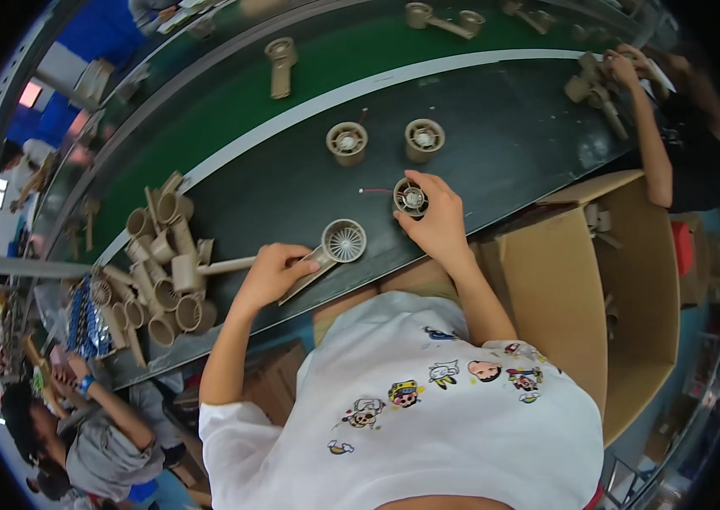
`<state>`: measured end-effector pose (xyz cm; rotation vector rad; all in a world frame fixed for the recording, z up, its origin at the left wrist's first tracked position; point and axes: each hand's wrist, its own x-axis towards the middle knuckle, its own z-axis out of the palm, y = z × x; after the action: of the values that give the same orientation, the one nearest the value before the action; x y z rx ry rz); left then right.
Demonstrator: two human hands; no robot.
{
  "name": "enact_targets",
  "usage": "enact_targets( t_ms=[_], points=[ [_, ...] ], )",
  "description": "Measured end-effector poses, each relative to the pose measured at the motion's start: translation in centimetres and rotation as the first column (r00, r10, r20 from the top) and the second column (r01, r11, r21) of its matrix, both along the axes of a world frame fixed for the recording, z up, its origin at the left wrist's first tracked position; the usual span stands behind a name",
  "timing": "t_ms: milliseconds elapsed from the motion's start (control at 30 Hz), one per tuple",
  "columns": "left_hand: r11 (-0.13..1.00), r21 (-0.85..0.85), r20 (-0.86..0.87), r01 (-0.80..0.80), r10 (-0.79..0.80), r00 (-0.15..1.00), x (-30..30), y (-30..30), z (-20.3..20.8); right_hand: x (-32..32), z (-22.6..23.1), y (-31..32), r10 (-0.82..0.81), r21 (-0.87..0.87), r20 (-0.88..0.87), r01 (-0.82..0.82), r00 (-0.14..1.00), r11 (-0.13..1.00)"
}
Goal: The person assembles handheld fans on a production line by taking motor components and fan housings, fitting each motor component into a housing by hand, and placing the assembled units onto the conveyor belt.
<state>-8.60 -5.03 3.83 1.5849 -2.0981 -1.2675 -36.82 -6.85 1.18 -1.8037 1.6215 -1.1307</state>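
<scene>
My left hand (278, 274) is closed round the handle of a tan handheld-fan shell (344, 241), whose round, grilled head faces up over the dark tabletop. To the right of it, my right hand (439, 212) grips a small tan fan motor unit (412, 199) by its rim between thumb and fingers. A thin wire with a white plug sticks out to the unit's left. Farther off stand two similar motor units, one on the left (347, 142) and another on the right (424, 138), each with a short wire.
A heap of tan fan shells (160, 268) lies at the left. Beyond a white strip (292, 116), several tan parts rest on a green belt (207, 127). An open cardboard box (564, 280) stands at my right. Co-workers sit on both sides; one's arm (644, 127) reaches over parts at far right.
</scene>
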Motion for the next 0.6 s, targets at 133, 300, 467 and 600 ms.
enact_targets(
  t_ms=[133,300,467,600],
  points=[
    [0.979,-0.193,-0.016,-0.067,0.065,0.998,-1.4,0.6,-0.6,-1.2,2.4,0.6,-0.058,-0.037,0.019,0.058,0.998,0.998],
    [0.919,-0.354,-0.026,-0.175,0.178,0.984,-1.7,1.7,-0.5,-0.2,6.0,2.3,0.2,-0.139,0.058,-0.19,0.978,0.972],
    [0.744,-0.592,-0.301,-0.309,0.152,0.941,-2.3,3.7,2.2,1.6,6.4,2.5,0.389,-0.153,-0.019,-0.387,0.921,0.909],
    [0.808,-0.581,-0.171,-0.098,-0.003,0.985,-3.5,4.2,3.8,3.6,7.6,2.5,0.498,-0.193,-0.038,-0.496,0.866,0.847]
  ],
)
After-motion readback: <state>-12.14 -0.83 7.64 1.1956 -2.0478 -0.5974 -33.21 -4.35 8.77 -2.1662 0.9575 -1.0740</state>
